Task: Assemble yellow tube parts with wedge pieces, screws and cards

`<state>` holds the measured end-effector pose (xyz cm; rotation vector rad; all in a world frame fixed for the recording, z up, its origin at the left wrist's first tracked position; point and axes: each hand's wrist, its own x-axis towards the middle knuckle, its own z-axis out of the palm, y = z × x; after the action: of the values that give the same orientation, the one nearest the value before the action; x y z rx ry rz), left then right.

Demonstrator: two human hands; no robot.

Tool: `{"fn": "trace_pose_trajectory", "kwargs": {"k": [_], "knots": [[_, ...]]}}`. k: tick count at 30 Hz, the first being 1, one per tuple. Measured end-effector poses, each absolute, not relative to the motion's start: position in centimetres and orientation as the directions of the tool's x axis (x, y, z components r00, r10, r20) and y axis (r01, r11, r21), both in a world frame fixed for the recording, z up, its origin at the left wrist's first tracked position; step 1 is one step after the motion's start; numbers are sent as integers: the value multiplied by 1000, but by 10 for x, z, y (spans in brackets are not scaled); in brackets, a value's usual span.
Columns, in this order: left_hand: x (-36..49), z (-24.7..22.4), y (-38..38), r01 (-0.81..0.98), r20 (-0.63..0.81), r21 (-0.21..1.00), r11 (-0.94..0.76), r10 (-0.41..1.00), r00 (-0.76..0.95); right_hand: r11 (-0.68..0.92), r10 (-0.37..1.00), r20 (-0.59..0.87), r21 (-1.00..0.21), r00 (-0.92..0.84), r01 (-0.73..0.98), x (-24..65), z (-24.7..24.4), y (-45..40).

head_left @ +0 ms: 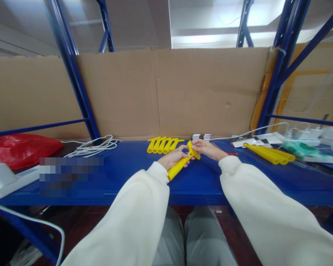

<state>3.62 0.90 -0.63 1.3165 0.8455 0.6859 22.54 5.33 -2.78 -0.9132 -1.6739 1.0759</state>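
In front of me, above the blue shelf top (130, 173), my left hand (173, 156) is closed round the handle of a yellow T-shaped plastic tool (179, 168). The wide, round end of its handle points down toward me. My right hand (207, 148) pinches the crosswise head at the other end, and the fingers partly cover it. Whether a smaller piece is between those fingertips, I cannot tell. Just behind my left hand, several matching yellow T-shaped tools (163, 146) lie side by side in a row. A stack of small white and black pieces (201, 137) lies behind my right hand.
To the right lie yellow tapered handles (269, 153), a green and white packet (308, 150) and white cables. A red object (233, 153) is by my right wrist. On the left are a red plastic bag (24, 147), coiled white cable (96, 147) and a power strip (15, 183). Cardboard (183, 92) stands behind.
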Motion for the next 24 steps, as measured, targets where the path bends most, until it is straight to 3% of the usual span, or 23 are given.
{"fn": "trace_pose_trajectory", "kwargs": {"k": [24], "knots": [[37,-8,11,-45,-139,979,198,816,560,388,891,328,-909,-315,153,226,-26,54]]}}
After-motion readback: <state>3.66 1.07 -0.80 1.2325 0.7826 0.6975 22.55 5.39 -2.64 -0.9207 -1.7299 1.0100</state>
